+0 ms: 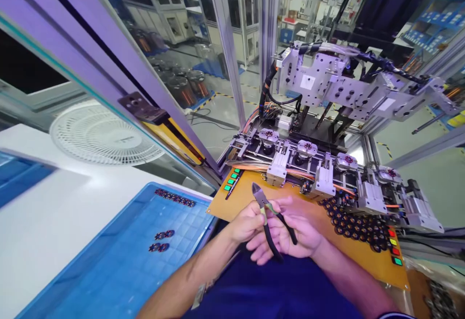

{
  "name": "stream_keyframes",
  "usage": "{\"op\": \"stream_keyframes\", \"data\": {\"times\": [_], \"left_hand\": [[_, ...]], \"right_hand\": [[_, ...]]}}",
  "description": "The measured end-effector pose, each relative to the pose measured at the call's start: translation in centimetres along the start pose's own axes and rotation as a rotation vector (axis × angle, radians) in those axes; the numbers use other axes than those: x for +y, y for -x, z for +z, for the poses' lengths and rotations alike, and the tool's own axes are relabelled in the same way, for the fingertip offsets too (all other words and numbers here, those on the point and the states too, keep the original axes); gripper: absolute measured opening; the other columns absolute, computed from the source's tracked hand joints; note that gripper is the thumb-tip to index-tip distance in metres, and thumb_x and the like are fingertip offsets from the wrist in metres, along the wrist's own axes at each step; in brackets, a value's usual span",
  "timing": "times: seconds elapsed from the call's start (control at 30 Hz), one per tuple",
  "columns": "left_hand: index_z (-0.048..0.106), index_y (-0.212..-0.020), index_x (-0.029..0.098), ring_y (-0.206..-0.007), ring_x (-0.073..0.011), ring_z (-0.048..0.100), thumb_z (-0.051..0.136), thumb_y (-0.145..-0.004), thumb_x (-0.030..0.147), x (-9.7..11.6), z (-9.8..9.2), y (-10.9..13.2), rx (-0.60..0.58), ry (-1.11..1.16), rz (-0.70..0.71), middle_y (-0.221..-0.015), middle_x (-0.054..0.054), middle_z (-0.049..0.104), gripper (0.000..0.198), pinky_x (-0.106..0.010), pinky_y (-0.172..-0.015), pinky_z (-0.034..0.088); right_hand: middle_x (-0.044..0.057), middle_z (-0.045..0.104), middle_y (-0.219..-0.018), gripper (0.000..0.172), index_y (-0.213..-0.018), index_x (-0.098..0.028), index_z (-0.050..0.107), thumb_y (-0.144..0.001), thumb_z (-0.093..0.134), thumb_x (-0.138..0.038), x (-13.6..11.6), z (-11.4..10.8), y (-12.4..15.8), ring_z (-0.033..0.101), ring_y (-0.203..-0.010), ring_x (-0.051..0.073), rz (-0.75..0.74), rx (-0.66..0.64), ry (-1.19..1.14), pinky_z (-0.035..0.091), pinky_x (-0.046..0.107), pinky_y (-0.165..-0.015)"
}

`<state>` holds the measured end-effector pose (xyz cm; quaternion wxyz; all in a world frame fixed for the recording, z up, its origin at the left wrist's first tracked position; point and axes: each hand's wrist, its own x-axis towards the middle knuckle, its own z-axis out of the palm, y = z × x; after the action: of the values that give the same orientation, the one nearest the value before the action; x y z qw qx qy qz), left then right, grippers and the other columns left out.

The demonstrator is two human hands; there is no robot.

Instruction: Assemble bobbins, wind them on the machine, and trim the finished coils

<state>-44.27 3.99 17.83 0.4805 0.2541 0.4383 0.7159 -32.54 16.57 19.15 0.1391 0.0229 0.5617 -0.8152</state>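
Note:
Diagonal cutters [258, 196] with black handles are held in front of my body, jaws pointing up and away from me and the handles spread apart. My left hand [247, 222] is closed on them near the pivot, its thumb pressed against one handle. Palm up, my right hand [298, 234] lies open behind and beneath the handles, with its fingers stretched to the left. Whether the right palm touches the handles I cannot tell. Both hands are above the near edge of the orange-yellow machine plate [232, 202].
Beyond the plate stands a row of metal fixtures [278, 166] under a machine head [323, 79]. Many small round dark parts [358, 224] lie at right beside lit buttons [394, 242]. A blue tray [119, 256] with several parts and a white fan [103, 132] are at left.

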Motion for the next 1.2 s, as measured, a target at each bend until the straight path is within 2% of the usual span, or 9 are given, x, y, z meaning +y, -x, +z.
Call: {"op": "stream_keyframes", "data": {"times": [0.1, 0.2, 0.3, 0.37, 0.5, 0.67, 0.8, 0.97, 1.2], "left_hand": [[0.073, -0.105, 0.019, -0.092, -0.0302, 0.072, 0.062, -0.072, 0.076, -0.2, -0.5, -0.7, -0.136, -0.014, 0.046, -0.110, -0.019, 0.072, 0.067, -0.044, -0.080, 0.057], [0.063, -0.126, 0.015, -0.085, -0.0239, 0.072, 0.047, -0.085, 0.072, -2.1, -2.5, -0.9, 0.056, -0.481, 0.221, -0.100, -0.016, 0.073, 0.072, -0.036, -0.073, 0.059], [0.065, -0.120, 0.014, -0.069, -0.0155, 0.068, 0.058, -0.091, 0.049, -5.3, -5.3, -0.4, 0.304, -0.881, 0.330, -0.084, -0.009, 0.073, 0.046, -0.026, -0.065, 0.058], [0.069, -0.109, 0.013, -0.060, -0.0130, 0.064, 0.065, -0.089, 0.039, -7.4, -6.9, 0.0, 0.360, -0.958, 0.366, -0.075, -0.006, 0.071, 0.033, -0.023, -0.059, 0.056], [0.071, -0.093, 0.015, -0.056, -0.0116, 0.065, 0.067, -0.087, 0.029, -10.2, -9.1, 0.2, 0.377, -1.099, 0.481, -0.077, -0.005, 0.074, 0.015, -0.022, -0.060, 0.057], [0.069, -0.096, 0.015, -0.063, -0.0127, 0.071, 0.064, -0.089, 0.021, -10.9, -9.9, -0.1, 0.393, -1.206, 0.567, -0.083, -0.007, 0.075, 0.010, -0.020, -0.064, 0.060], [0.068, -0.096, 0.015, -0.067, -0.0127, 0.073, 0.062, -0.090, 0.019, -10.6, -10.1, -0.5, 0.401, -1.249, 0.606, -0.081, -0.005, 0.075, 0.009, -0.019, -0.067, 0.061], [0.067, -0.096, 0.015, -0.067, -0.0117, 0.073, 0.062, -0.091, 0.019, -10.5, -10.5, -0.7, 0.395, -1.281, 0.641, -0.080, -0.005, 0.076, 0.008, -0.018, -0.068, 0.061], [0.068, -0.098, 0.015, -0.069, -0.0124, 0.074, 0.063, -0.091, 0.022, -10.9, -10.8, -0.6, 0.388, -1.305, 0.656, -0.080, -0.004, 0.077, 0.011, -0.018, -0.069, 0.061]], "right_hand": [[0.014, 0.070, -0.086, 0.074, -0.122, -0.012, 0.062, -0.090, 0.033, -0.072, -0.7, 0.1, -0.3, 0.067, -0.066, 0.020, 0.035, -0.032, -0.141, 0.054, 0.031, -0.056], [0.014, 0.068, -0.100, 0.066, -0.136, -0.015, 0.053, -0.092, 0.045, -0.064, -2.6, -1.3, 0.2, 0.066, -0.075, 0.019, 0.026, 0.083, -0.097, 0.057, 0.036, -0.071], [0.013, 0.064, -0.115, 0.062, -0.147, -0.020, 0.040, -0.096, 0.051, -0.054, -6.8, -4.2, 0.9, 0.065, -0.093, 0.020, 0.077, 0.076, 0.052, 0.052, 0.040, -0.093], [0.012, 0.062, -0.116, 0.058, -0.146, -0.021, 0.040, -0.096, 0.052, -0.049, -10.5, -6.1, 0.7, 0.063, -0.094, 0.019, 0.089, 0.080, 0.184, 0.053, 0.035, -0.086], [0.007, 0.062, -0.100, 0.044, -0.134, -0.022, 0.050, -0.097, 0.053, -0.045, -17.3, -8.5, -2.2, 0.058, -0.068, 0.011, 0.171, 0.186, 0.414, 0.050, 0.022, -0.056], [0.004, 0.062, -0.095, 0.044, -0.128, -0.022, 0.053, -0.091, 0.059, -0.045, -22.2, -9.9, -7.6, 0.060, -0.068, 0.012, 0.268, 0.238, 0.505, 0.054, 0.023, -0.060], [0.007, 0.068, -0.093, 0.041, -0.113, -0.018, 0.061, -0.082, 0.067, -0.045, -24.2, -10.5, -11.0, 0.067, -0.079, 0.017, 0.337, 0.207, 0.507, 0.057, 0.030, -0.074], [0.009, 0.071, -0.091, 0.036, -0.102, -0.018, 0.068, -0.081, 0.064, -0.047, -25.6, -10.4, -13.8, 0.066, -0.065, 0.016, 0.442, 0.113, 0.587, 0.054, 0.025, -0.054], [0.008, 0.068, -0.062, 0.034, -0.079, -0.016, 0.067, -0.079, 0.058, -0.049, -24.4, -10.9, -16.8, 0.063, -0.048, 0.013, 0.767, 0.117, 0.729, 0.052, 0.020, -0.045]]}}
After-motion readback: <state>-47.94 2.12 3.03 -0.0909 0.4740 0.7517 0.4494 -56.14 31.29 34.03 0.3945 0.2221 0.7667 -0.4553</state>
